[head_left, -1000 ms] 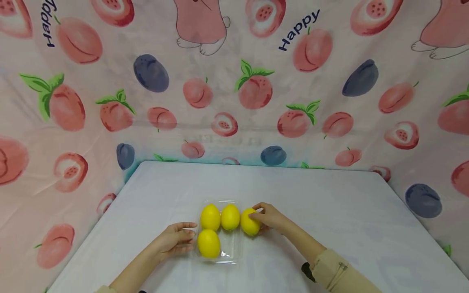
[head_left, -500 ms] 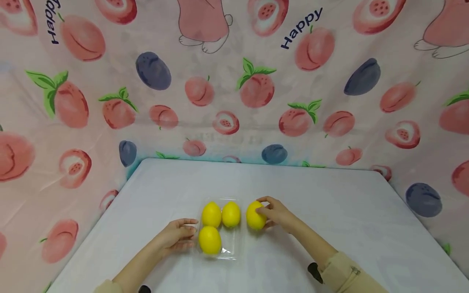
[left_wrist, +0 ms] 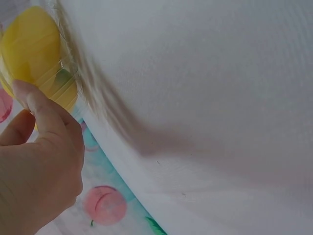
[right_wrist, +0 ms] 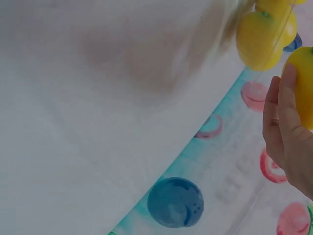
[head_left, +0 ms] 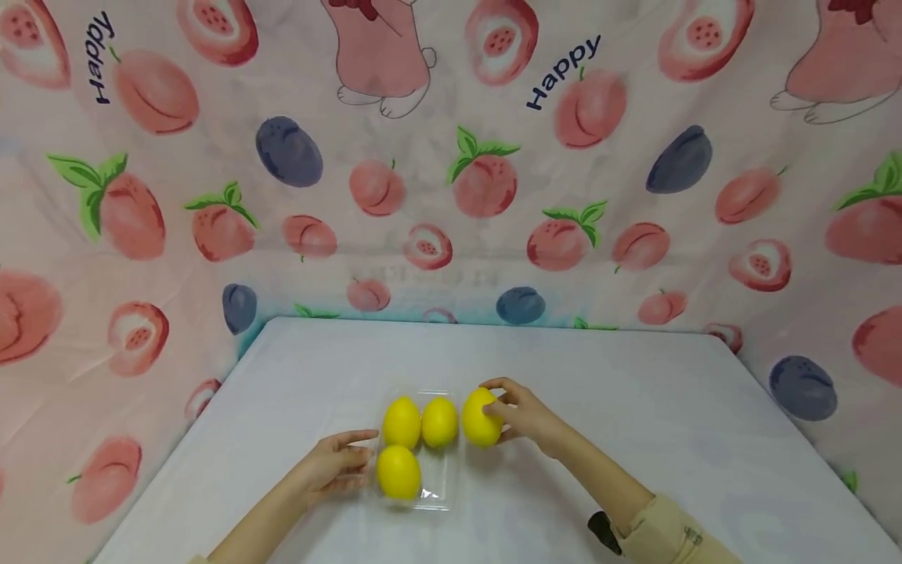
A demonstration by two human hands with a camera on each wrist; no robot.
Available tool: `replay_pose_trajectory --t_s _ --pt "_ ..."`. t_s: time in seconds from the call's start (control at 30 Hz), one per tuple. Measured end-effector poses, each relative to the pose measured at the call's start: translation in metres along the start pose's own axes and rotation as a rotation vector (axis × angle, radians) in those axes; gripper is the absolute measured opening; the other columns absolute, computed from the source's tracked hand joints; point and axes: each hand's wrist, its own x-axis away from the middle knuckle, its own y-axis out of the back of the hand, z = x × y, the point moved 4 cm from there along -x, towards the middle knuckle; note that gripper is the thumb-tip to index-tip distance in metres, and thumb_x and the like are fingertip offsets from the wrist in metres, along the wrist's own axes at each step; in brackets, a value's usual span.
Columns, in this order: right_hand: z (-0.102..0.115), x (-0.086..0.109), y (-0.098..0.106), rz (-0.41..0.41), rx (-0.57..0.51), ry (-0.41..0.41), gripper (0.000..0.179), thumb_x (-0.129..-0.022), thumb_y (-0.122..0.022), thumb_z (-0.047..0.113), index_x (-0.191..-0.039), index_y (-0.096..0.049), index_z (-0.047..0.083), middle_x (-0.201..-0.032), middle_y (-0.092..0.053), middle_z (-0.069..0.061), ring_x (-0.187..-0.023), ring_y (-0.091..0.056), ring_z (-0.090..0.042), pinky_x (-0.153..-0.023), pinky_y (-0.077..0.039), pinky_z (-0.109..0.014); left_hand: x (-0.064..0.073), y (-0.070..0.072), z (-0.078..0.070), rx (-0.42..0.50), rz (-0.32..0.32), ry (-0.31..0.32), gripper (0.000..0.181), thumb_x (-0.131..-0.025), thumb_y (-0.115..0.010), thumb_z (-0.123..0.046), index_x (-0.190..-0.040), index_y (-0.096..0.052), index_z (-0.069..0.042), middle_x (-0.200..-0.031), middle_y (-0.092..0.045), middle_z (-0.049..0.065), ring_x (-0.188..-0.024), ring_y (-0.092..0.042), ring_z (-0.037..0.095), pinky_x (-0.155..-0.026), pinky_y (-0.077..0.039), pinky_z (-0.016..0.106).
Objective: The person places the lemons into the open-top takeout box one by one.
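Observation:
A clear plastic tray [head_left: 440, 479] sits at the middle front of the white table, with three yellow lemons in it: two in the back row, including this lemon [head_left: 402, 423], and one lemon [head_left: 398, 472] at the front left. Beside the tray's back right side, my right hand [head_left: 523, 417] grips another lemon [head_left: 482, 417] between thumb and fingers. The right wrist view shows that lemon [right_wrist: 304, 83] raised off the table. My left hand [head_left: 340, 468] has its fingers loosely extended at the tray's left wall; a fingertip meets the clear plastic in the left wrist view.
The white table [head_left: 599, 407] reaches back to a fruit-printed cloth [head_left: 486, 251] that hangs behind it and on both sides. The front right of the tray holds no lemon. A dark object [head_left: 604, 533] shows under the right forearm near the sleeve.
The right hand first moved the lemon slightly right and up from the tray's edge, then brought it back left close to the tray. The left hand stays at the tray's left side.

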Motion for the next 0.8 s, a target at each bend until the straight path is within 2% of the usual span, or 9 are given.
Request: replay_pose_trajectory --t_s 0.13,0.27,0.43,0.6,0.8 --pt "0.002 0.006 -0.009 0.040 -0.020 0.039 0.040 -0.092 -0.052 0.014 -0.129 -0.046 0.004 -0.109 -0.051 -0.018 -0.087 -0.057 -0.023 -0.072 -0.060 -0.039 0.002 0.001 0.005 -0.012 0.003 -0.004 0.053 -0.092 -0.058 -0.009 -0.139 -0.038 0.003 -0.089 -0.055 0.000 -0.076 -0.057 0.009 -0.073 -0.059 0.026" --pt "0.002 0.011 -0.016 0.057 -0.031 0.033 0.038 -0.091 -0.054 0.014 -0.128 -0.048 0.005 -0.107 -0.051 -0.017 -0.086 -0.056 -0.022 -0.071 -0.060 -0.038 0.003 0.003 0.010 -0.014 0.017 0.002 0.052 -0.091 -0.059 -0.011 -0.137 -0.040 0.005 -0.091 -0.059 0.000 -0.075 -0.060 0.009 -0.072 -0.059 0.026" --pt "0.005 0.013 -0.018 0.082 -0.024 0.050 0.039 -0.090 -0.056 0.014 -0.128 -0.049 0.005 -0.104 -0.049 -0.016 -0.085 -0.055 -0.021 -0.071 -0.060 -0.037 0.000 0.003 0.007 -0.018 0.015 0.004 0.050 -0.091 -0.058 -0.012 -0.134 -0.041 0.007 -0.089 -0.061 0.001 -0.074 -0.060 0.009 -0.071 -0.059 0.025" --pt "0.010 0.013 -0.020 0.062 0.003 0.070 0.039 -0.091 -0.057 0.015 -0.128 -0.050 0.007 -0.105 -0.049 -0.015 -0.086 -0.055 -0.021 -0.070 -0.060 -0.035 -0.002 0.001 0.001 -0.006 0.013 0.004 0.045 -0.092 -0.057 -0.010 -0.132 -0.043 0.007 -0.089 -0.059 0.002 -0.073 -0.059 0.009 -0.069 -0.059 0.023" --pt "0.008 0.015 -0.029 0.046 0.015 0.049 0.039 -0.090 -0.058 0.015 -0.127 -0.050 0.008 -0.108 -0.047 -0.015 -0.086 -0.055 -0.021 -0.069 -0.060 -0.034 -0.002 0.001 0.004 0.009 0.030 0.025 0.046 -0.092 -0.057 -0.009 -0.132 -0.042 0.009 -0.080 -0.061 0.000 -0.070 -0.061 0.007 -0.067 -0.059 0.021"
